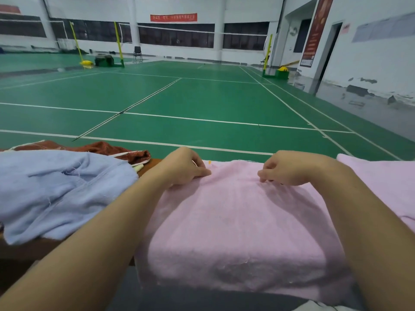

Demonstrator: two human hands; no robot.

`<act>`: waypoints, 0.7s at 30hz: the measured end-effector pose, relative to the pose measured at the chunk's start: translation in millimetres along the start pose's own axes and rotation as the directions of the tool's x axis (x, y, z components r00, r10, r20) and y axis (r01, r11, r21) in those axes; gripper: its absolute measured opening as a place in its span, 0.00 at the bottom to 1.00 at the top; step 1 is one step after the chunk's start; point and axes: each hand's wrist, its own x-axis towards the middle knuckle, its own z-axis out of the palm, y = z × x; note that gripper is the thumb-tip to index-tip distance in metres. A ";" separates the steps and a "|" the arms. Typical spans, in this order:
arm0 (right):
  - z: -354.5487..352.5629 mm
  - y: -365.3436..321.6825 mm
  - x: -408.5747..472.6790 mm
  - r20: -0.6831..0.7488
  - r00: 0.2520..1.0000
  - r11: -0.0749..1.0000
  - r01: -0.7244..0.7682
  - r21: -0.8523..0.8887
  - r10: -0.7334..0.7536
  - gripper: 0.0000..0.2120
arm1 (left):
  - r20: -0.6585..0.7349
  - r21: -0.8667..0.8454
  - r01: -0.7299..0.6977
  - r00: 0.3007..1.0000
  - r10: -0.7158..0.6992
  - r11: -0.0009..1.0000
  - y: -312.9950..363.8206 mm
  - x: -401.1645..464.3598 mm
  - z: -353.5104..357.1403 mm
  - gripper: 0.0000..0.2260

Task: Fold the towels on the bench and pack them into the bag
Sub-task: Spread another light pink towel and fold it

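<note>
Gripping the pink towel (235, 221) at its far edge, both hands work side by side in the head view, set apart from each other. The left hand (184, 168) has its fingers curled down, pinching the cloth near the far left corner. The right hand (283, 169) has its fingertips bunched into the cloth, which puckers into small folds beneath them. The pink towel lies spread flat under and between both forearms, its near edge hanging over the bench (27, 250) toward the person.

Left of the left hand lies a crumpled blue towel (56, 194), touching the left forearm. Beyond it, a rust-red cloth (107, 149) with white trim lies in a heap; whether it is the bag cannot be told. Right of the right hand lies a second pink cloth (381, 176), touching the first.

Beyond both hands stretches a green court floor (202, 97) with white lines, net posts (119, 41) and a red banner (174, 17) on the far wall.
</note>
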 end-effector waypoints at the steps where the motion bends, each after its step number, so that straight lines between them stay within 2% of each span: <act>1: -0.6 0.7 0.4 0.003 1.000 1.000 0.000 0.006 0.000 0.14 | -0.027 -0.031 0.011 1.000 -0.012 0.999 -0.1 1.7 -3.1 0.09; 4: -1.5 2.6 1.8 0.008 1.000 1.000 0.002 0.023 -0.002 0.15 | -0.205 -0.189 0.007 0.978 -0.047 0.982 -0.6 6.4 -11.2 0.10; 6: -1.7 3.5 2.4 0.005 1.000 0.999 0.007 0.034 -0.007 0.15 | -0.324 -0.407 -0.006 0.936 -0.138 0.913 -3.0 9.1 -14.1 0.10; 7: -2.0 3.9 2.4 0.003 1.000 0.999 0.012 0.036 -0.012 0.15 | -0.322 -0.543 -0.004 0.924 -0.204 0.840 -4.9 10.3 -14.8 0.10; 9: -2.7 5.0 3.1 0.000 1.000 0.999 0.021 0.045 -0.021 0.16 | -0.228 -0.738 0.039 0.926 -0.302 0.674 -11.2 12.6 -13.8 0.09; 11: -3.8 5.7 3.6 0.004 0.999 0.998 0.036 0.054 -0.036 0.16 | -0.147 -0.768 0.119 0.923 -0.355 0.630 -21.0 15.2 -11.0 0.09; 13: -5.4 5.9 3.4 -0.006 0.998 0.996 0.060 0.064 -0.059 0.15 | -0.143 -0.751 0.154 0.911 -0.386 0.642 -26.6 15.8 -9.0 0.09; 15: -7.2 5.8 2.6 -0.036 0.997 0.994 0.075 0.085 -0.072 0.14 | -0.183 -0.684 0.165 0.904 -0.387 0.710 -27.4 16.9 -9.4 0.10; 18: -8.1 5.3 -0.1 -0.064 0.995 0.992 0.082 0.096 -0.076 0.15 | -0.249 -0.381 0.179 0.925 -0.287 0.907 -20.4 11.1 -17.2 0.10; 21: -4.2 7.4 0.4 -0.013 0.996 0.994 0.085 0.068 -0.084 0.16 | -0.158 -0.068 0.225 0.960 -0.233 0.972 -16.5 8.2 -22.0 0.15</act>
